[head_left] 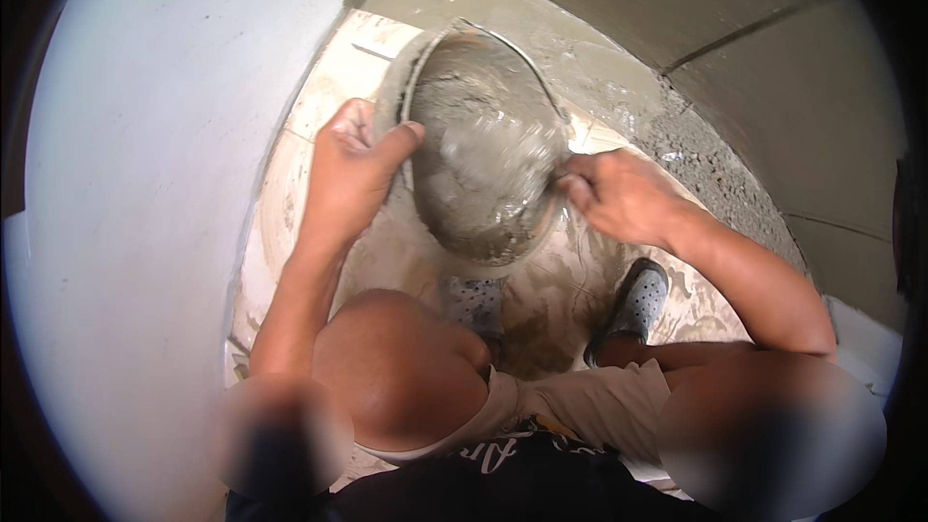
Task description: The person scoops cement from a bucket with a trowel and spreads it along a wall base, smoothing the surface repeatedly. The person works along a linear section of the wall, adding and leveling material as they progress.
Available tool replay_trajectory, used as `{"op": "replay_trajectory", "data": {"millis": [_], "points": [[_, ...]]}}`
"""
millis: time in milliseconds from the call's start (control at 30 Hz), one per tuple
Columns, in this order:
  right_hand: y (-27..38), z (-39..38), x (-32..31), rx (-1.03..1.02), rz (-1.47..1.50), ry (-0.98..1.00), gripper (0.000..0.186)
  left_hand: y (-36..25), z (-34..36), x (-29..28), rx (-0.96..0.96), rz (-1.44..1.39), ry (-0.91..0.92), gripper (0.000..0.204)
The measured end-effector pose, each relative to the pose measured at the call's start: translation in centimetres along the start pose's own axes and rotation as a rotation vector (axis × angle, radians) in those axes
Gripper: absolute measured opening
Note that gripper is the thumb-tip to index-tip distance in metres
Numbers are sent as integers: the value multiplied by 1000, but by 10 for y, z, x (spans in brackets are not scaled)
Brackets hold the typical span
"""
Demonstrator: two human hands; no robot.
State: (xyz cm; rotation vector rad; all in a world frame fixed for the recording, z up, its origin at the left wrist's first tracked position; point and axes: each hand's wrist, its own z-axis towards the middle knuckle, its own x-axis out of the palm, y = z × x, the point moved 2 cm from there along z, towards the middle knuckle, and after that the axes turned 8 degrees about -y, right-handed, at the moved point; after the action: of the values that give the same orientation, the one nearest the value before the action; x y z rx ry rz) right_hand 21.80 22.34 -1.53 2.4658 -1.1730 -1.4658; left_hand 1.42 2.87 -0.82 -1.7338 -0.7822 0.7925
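Wet grey mortar (469,92) lies inside a round bucket (391,87), which is tilted so that its mouth faces me. My left hand (360,159) is closed on the bucket's left rim, thumb over the edge. At the opposite rim, my right hand (614,195) is closed round what looks like the handle of a trowel (498,159). Its blade is smeared by motion and coated with mortar, so its outline is unclear. The bucket's thin wire handle (522,53) arcs along the far right of the mouth.
A pale wall (184,174) rises close on the left. Grey tiled wall (773,68) stands at the right, with rough mortar (706,150) along its foot. The tiled floor (551,304) is stained with wet cement. My knees and grey clogs (643,300) are below the bucket.
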Motion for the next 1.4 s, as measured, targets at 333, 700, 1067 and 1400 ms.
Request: {"op": "replay_trajectory", "data": {"millis": [333, 700, 1067, 1400], "points": [[-8, 45, 56, -273, -95, 133, 34, 8, -15, 39, 3, 141, -51, 14], [-55, 23, 62, -554, 438, -1, 33, 15, -14, 42, 62, 289, -185, 20], [-197, -42, 1, -223, 495, -44, 31, 22, -10, 22, 27, 267, -124, 7], [-366, -62, 4, 339, 293, -359, 41, 10, 4, 6, -87, 316, 22, 16]]}}
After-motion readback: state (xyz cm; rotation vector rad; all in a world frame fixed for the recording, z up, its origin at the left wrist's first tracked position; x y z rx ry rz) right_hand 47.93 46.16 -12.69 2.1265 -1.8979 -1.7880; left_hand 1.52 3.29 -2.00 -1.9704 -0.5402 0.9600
